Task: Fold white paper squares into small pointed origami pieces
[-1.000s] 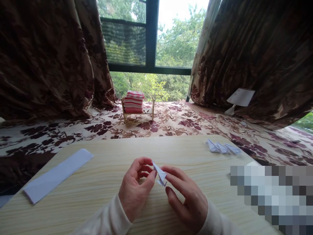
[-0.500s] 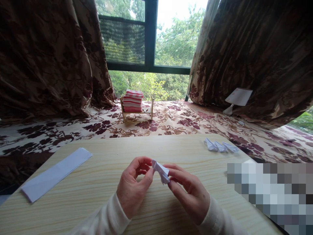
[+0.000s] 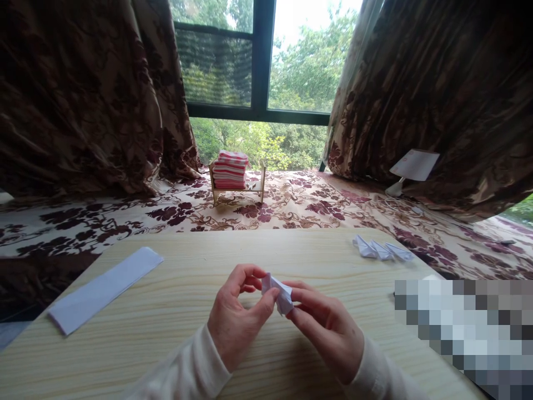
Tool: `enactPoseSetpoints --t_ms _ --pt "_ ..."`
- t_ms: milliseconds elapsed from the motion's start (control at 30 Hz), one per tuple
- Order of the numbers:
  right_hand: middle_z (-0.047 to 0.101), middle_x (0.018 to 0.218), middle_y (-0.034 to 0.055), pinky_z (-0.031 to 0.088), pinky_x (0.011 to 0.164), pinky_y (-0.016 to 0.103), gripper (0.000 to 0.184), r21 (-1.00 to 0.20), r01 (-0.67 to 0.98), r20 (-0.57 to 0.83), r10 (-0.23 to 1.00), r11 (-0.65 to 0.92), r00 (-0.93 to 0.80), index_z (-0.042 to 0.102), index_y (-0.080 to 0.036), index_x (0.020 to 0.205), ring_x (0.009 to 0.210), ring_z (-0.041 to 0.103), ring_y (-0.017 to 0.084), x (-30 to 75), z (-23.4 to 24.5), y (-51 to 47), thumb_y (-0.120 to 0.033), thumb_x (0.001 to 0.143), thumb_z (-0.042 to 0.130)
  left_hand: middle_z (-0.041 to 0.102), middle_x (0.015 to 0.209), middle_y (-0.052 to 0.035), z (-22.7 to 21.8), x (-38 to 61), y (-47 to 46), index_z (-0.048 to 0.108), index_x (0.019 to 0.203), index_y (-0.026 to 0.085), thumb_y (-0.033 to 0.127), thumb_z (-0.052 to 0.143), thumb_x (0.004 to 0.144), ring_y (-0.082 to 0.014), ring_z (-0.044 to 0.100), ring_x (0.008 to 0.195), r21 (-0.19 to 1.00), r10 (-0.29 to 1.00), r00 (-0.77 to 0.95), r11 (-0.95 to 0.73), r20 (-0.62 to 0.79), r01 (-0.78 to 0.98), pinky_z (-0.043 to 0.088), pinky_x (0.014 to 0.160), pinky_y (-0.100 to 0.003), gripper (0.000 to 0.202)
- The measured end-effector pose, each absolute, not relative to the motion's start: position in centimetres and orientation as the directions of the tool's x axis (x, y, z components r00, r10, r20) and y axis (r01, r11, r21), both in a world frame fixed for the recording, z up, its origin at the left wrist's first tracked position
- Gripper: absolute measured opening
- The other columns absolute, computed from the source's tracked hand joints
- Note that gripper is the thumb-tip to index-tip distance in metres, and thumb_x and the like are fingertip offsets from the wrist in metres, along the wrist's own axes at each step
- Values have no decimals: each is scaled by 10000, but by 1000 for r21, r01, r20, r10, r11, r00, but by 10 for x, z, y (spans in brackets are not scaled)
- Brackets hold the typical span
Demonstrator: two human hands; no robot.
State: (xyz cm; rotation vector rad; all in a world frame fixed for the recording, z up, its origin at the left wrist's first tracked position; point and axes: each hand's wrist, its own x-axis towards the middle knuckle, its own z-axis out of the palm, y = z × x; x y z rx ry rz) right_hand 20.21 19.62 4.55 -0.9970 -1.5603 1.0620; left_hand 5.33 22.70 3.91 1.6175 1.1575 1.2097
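Observation:
A small folded white paper piece [image 3: 278, 291] sits between both my hands, just above the light wooden table [image 3: 175, 311]. My left hand [image 3: 237, 314] pinches its left side with thumb and curled fingers. My right hand [image 3: 328, 328] grips its right side with thumb and fingertips. Both sleeves are cream-coloured. Three finished folded paper pieces [image 3: 382, 249] lie in a row at the table's far right edge.
A long white paper strip [image 3: 104, 289] lies on the table's left side. A small wooden rack with striped red-and-white cloths [image 3: 233, 175] stands on the floral fabric by the window. A white card [image 3: 414, 165] leans by the right curtain. A blurred patch covers the lower right.
The paper piece has turned from a pointed upright shape to a flatter, bunched one between my fingers. My hands have closed in slightly; the view shifted a little.

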Motion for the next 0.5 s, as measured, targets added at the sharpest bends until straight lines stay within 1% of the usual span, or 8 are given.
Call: enactPoseSetpoints --t_ms 133,267,367,433,500 --pt "605 1005 95 502 659 248 217 -954 111 255 948 279 -191 674 -178 925 792 586 170 201 46 197 -185 774 519 588 802 -6 38 53 227 509 858 190 248 574 725 -143 560 773 936 957 122 -283 262 208 445 779 -312 159" --pt "588 1049 90 498 678 244 229 -970 85 207 954 230 -215 664 -181 952 870 575 185 202 47 196 -179 772 522 579 826 -10 40 54 227 525 842 185 235 541 754 -134 561 769 937 952 124 -299 280 182 448 779 -297 102" --pt "586 1061 88 499 673 243 223 -981 57 169 957 187 -237 661 -178 949 819 582 164 203 48 195 -200 774 524 575 850 -18 43 54 227 546 781 175 213 540 750 -138 561 796 933 943 133 -324 305 156 450 775 -277 50" --pt "595 1047 92 505 696 267 231 -983 53 160 956 178 -248 648 -176 967 820 587 170 204 48 195 -229 779 525 582 811 -14 44 53 227 555 756 173 207 543 743 -139 564 778 933 942 133 -326 308 154 456 750 -264 39" --pt "606 1026 97 500 752 310 252 -981 73 165 968 181 -189 623 -177 1001 884 581 196 207 47 197 -260 781 530 591 754 -5 45 52 228 562 748 176 208 547 738 -140 567 748 927 943 130 -328 307 185 456 725 -255 37"
